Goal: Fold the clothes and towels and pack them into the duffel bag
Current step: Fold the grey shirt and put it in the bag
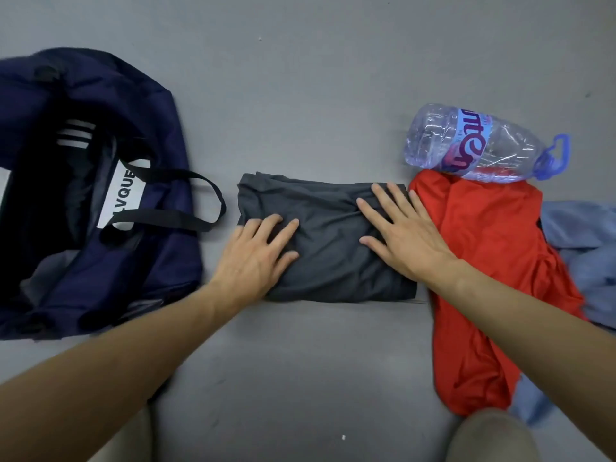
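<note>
A dark grey garment [330,248] lies folded into a rectangle on the grey floor in the middle. My left hand [256,255] presses flat on its left part with fingers spread. On its right part my right hand [400,231] lies flat, fingers straight. A navy duffel bag [160,135] stands open at the left, its black handles lying toward the garment. To the right an unfolded red garment [486,261] is spread out, and a light blue cloth [590,248] lies crumpled beyond it.
A large clear plastic water bottle [480,145] with a blue handle lies on its side at the top edge of the red garment. My knees [490,438] show at the bottom of the view. Grey floor [300,95] surrounds everything.
</note>
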Demonstrator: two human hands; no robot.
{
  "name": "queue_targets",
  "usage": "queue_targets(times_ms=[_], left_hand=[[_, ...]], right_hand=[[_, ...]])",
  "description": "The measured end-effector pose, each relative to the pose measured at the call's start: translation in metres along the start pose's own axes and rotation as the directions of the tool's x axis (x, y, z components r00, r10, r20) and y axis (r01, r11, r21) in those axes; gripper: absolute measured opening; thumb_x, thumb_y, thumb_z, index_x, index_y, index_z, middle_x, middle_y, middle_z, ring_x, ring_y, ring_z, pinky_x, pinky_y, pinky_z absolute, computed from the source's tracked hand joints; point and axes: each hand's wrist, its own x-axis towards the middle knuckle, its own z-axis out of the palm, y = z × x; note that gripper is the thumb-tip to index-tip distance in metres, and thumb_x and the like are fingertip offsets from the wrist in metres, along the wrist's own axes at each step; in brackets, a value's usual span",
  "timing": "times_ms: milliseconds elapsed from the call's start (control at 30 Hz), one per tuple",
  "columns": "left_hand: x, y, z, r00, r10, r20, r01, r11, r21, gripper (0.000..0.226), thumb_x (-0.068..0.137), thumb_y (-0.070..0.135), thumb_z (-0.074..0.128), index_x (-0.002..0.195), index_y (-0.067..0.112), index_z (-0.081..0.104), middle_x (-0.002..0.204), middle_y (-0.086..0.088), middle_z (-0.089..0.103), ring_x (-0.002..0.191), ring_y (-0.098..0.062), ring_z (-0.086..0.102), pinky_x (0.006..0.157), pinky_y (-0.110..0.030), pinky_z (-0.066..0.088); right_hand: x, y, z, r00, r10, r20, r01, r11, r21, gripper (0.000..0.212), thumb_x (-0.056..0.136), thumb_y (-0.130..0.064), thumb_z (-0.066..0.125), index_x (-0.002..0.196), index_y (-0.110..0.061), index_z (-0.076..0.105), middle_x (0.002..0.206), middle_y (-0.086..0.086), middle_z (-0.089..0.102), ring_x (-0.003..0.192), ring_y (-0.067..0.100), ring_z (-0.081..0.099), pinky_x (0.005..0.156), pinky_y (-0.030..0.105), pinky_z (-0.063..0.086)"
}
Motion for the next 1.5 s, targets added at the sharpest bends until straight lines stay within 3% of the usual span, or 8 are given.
queue_targets(times_ms=[133, 333, 567, 667, 800, 1167, 1367, 1500], left_hand=[[-0.011, 0.014, 0.012, 0.989, -0.079, 0.125, 0.085, 0.995, -0.043, 0.069, 0.099, 0.063, 0.026, 0.159, 0.027, 0.025, 0.163, -0.010, 0.026, 0.146, -0.035, 0.026, 0.117, -0.050, 0.027], [0.030, -0.027, -0.010, 0.989, -0.031, 0.142, 0.009, 0.988, 0.153, 0.059, 0.103, 0.041, 0.036, 0.159, 0.030, 0.021, 0.166, -0.016, 0.011, 0.153, -0.040, 0.004, 0.121, -0.060, 0.005], [0.009, 0.015, -0.022, 0.989, 0.146, -0.033, -0.149, 0.985, -0.093, 0.056, 0.088, 0.006, 0.056, 0.142, 0.018, 0.054, 0.157, -0.016, 0.037, 0.148, -0.038, 0.027, 0.119, -0.052, 0.026], [-0.050, 0.024, -0.016, 0.949, 0.314, -0.040, -0.316, 0.934, -0.169, 0.055, 0.090, 0.008, 0.049, 0.144, 0.017, 0.053, 0.158, -0.014, 0.037, 0.147, -0.036, 0.032, 0.119, -0.049, 0.028], [-0.108, 0.006, 0.004, 0.898, 0.430, 0.096, -0.418, 0.900, -0.128, 0.054, 0.100, 0.023, 0.043, 0.154, 0.018, 0.039, 0.161, -0.015, 0.030, 0.151, -0.033, 0.023, 0.121, -0.051, 0.026], [-0.115, -0.013, 0.018, 0.877, 0.387, 0.285, -0.391, 0.919, -0.048, 0.073, 0.103, 0.062, 0.026, 0.161, 0.022, 0.008, 0.167, -0.015, 0.003, 0.155, -0.032, 0.001, 0.123, -0.054, 0.014], [-0.127, -0.010, 0.004, 0.857, 0.486, 0.169, -0.480, 0.874, -0.078, 0.058, 0.102, 0.047, 0.044, 0.153, 0.018, 0.040, 0.154, -0.014, 0.041, 0.139, -0.034, 0.040, 0.115, -0.048, 0.034], [-0.131, -0.006, -0.004, 0.884, 0.429, 0.186, -0.417, 0.903, -0.101, 0.053, 0.100, 0.043, 0.043, 0.145, 0.017, 0.050, 0.138, -0.013, 0.052, 0.120, -0.032, 0.052, 0.097, -0.046, 0.051]], right_hand=[[-0.001, 0.007, -0.001, 0.993, 0.095, 0.069, -0.096, 0.995, 0.007, 0.070, 0.096, -0.066, 0.026, 0.157, -0.033, 0.025, 0.163, 0.007, 0.025, 0.139, 0.033, 0.035, 0.103, 0.047, 0.039], [-0.045, -0.026, -0.005, 0.988, 0.107, 0.110, -0.118, 0.989, 0.095, 0.069, 0.096, -0.050, 0.050, 0.153, -0.014, 0.035, 0.161, 0.011, 0.027, 0.114, 0.041, 0.052, 0.095, 0.046, 0.051], [-0.131, -0.103, 0.003, 0.969, 0.080, 0.235, -0.151, 0.941, 0.302, 0.078, 0.095, -0.050, 0.051, 0.158, -0.014, 0.022, 0.164, 0.008, 0.021, 0.140, 0.029, 0.039, 0.109, 0.042, 0.043], [-0.136, -0.113, 0.001, 0.996, -0.078, 0.034, 0.068, 0.970, 0.232, 0.077, 0.091, -0.044, 0.059, 0.156, -0.015, 0.029, 0.164, 0.009, 0.022, 0.148, 0.029, 0.028, 0.116, 0.045, 0.035], [-0.118, -0.116, 0.010, 0.944, -0.326, 0.057, 0.321, 0.944, 0.076, 0.077, 0.097, -0.057, 0.045, 0.158, -0.016, 0.023, 0.167, 0.009, 0.012, 0.154, 0.029, 0.009, 0.123, 0.052, 0.016], [-0.124, -0.085, 0.038, 0.979, -0.141, 0.144, 0.142, 0.990, 0.005, 0.086, 0.096, -0.070, 0.028, 0.160, -0.014, 0.013, 0.168, 0.003, 0.006, 0.154, 0.027, 0.001, 0.117, 0.060, 0.019], [-0.142, -0.070, 0.037, 0.941, -0.330, 0.076, 0.329, 0.944, 0.021, 0.072, 0.094, -0.050, 0.054, 0.156, -0.024, 0.030, 0.164, 0.008, 0.023, 0.151, 0.030, 0.022, 0.117, 0.053, 0.030], [-0.141, -0.073, 0.040, 0.961, -0.277, 0.028, 0.274, 0.958, 0.081, 0.063, 0.090, -0.041, 0.068, 0.147, -0.025, 0.048, 0.155, 0.007, 0.043, 0.142, 0.031, 0.041, 0.113, 0.048, 0.039]])
